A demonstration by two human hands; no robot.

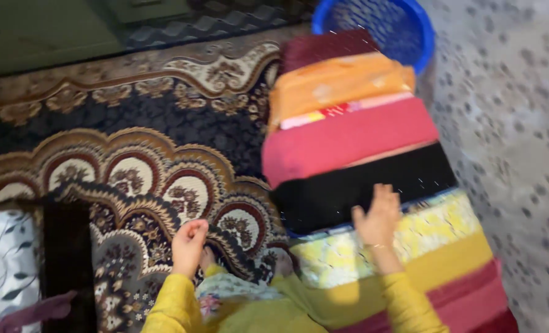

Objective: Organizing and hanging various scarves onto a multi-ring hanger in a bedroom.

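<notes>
From my feed, the folded clothes [354,142] already lay in an overlapping row on the carpet [133,123]. Right hand [378,216] rested flat and open on them, holding nothing; left hand [189,245] was curled loosely, empty.

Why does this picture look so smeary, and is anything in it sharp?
Head view: the whole frame is soft with motion blur; the right hand over the black folded cloth is smeared, its fingers hard to separate. The left hand on the patterned carpet is a little clearer. Light is dim and warm, darker at top left; the blue basket looks grainy.
</notes>
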